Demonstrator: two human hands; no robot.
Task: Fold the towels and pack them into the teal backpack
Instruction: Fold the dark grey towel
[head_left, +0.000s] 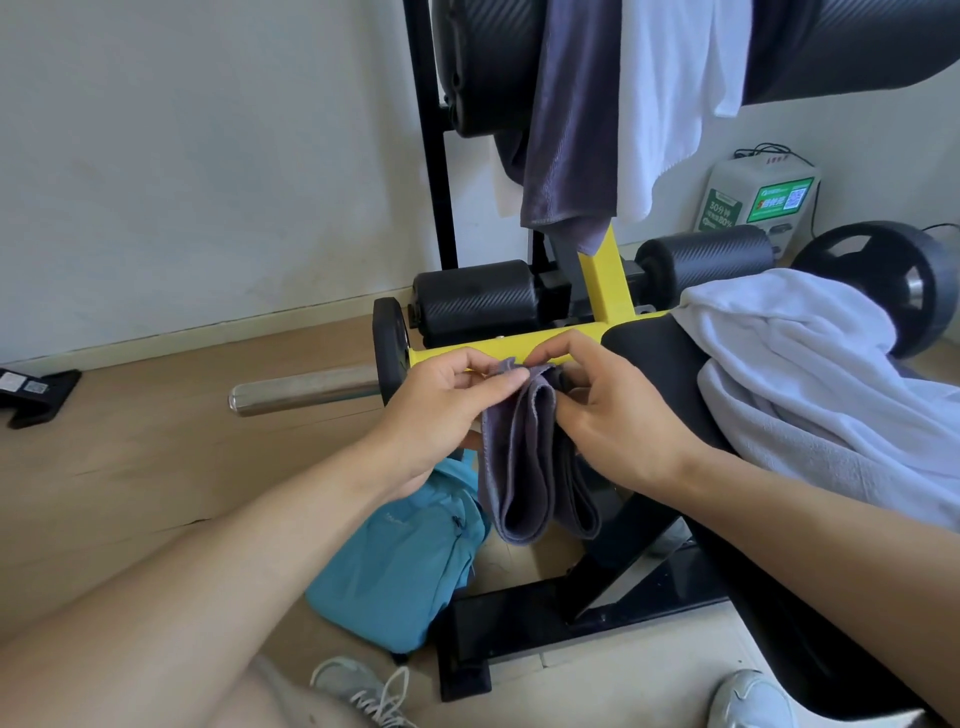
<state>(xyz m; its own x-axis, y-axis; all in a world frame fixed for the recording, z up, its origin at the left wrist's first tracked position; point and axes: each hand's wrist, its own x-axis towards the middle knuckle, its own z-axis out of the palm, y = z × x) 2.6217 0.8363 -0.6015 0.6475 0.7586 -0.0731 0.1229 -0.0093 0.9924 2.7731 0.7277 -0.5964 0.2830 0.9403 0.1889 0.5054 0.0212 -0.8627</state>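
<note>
Folding grey towel (524, 457) | both hands, left (447, 410) and right (608, 415), pinch its top edge | long axis hangs straight down | backpack (400, 561) right below, nearer left hand

You face a plain white wall (182, 156) meeting a light wood floor (130, 467). A black-and-yellow weight bench frame (605, 280) stands ahead of you, its steel barbell end (301, 389) jutting left. A green-and-white charging box (758, 197) sits by the wall, and a black weight plate (883, 280) is near it.
</note>
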